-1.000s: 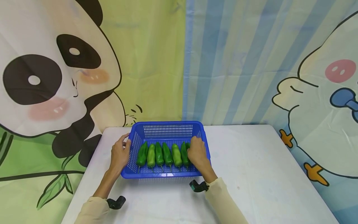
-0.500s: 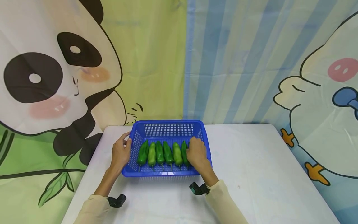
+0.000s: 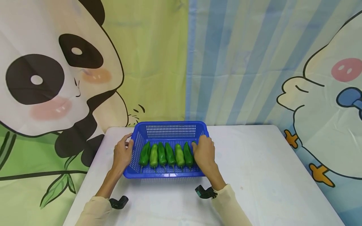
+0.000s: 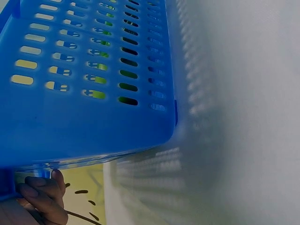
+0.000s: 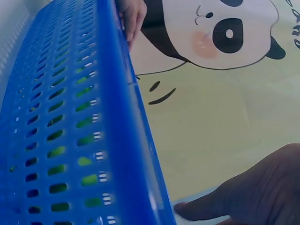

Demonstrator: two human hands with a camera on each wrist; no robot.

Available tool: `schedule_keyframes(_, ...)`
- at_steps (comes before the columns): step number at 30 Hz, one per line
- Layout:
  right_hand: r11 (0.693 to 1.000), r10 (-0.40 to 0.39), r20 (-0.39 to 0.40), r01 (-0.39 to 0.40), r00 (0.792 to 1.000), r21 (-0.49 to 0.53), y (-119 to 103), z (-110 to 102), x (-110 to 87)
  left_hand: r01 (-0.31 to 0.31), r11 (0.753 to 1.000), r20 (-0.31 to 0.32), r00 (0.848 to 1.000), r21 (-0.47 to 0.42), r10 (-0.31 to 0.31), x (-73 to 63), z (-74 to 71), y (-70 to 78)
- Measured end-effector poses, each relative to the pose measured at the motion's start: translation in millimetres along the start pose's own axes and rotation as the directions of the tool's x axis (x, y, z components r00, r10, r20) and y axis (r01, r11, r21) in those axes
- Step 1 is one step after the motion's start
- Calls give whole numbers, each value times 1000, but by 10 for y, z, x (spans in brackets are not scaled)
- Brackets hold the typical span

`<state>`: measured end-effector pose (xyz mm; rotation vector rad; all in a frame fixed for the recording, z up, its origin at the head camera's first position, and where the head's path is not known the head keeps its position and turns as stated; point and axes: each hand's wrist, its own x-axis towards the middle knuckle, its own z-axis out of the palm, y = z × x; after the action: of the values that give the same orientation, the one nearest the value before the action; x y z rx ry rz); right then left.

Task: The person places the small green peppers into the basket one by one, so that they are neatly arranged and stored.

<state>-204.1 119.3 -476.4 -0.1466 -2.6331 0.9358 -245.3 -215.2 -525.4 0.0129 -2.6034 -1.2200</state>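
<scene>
A blue slotted plastic basket (image 3: 169, 174) stands on the white table, holding a row of green peppers (image 3: 169, 154) laid side by side, stems toward me. On the basket's left side, my left hand (image 3: 123, 153) grips the rim, its curled fingers (image 4: 44, 194) at the edge in the left wrist view. My right hand (image 3: 205, 153) is over the basket's right end, hiding most of the last pepper, whose green tip shows beside the thumb. In the right wrist view the thumb (image 5: 201, 209) extends straight beside the basket rim. The other right fingers are mostly hidden.
The white table (image 3: 268, 175) extends to the right of the basket and in front of it. Behind the table hangs a cartoon-printed curtain (image 3: 155, 62), close to the basket's far rim. A black wrist camera (image 3: 118, 202) sits on each wrist.
My right hand has shifted right, from over the last peppers toward the basket's right rim, and its thumb has come away from the row. The left hand and basket stay in place.
</scene>
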Motion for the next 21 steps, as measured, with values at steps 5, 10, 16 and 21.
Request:
schedule_keyframes(5,998,-36,-97,40,995,46,48,-26,26,-4,1000,-6,1000,9,4,-13,-13,-6)
schedule_keyframes(10,988,-54,-154,75,987,134,120,-53,60,-21,995,-80,996,95,29,-30,-15,2)
schedule_keyframes(16,980,5,-250,45,968,195,208,-147,112,-86,981,-282,950,175,133,-30,-12,74)
schedule_keyframes(21,974,53,-212,-4,976,225,302,-261,141,-158,965,-263,941,210,211,-13,-59,144)
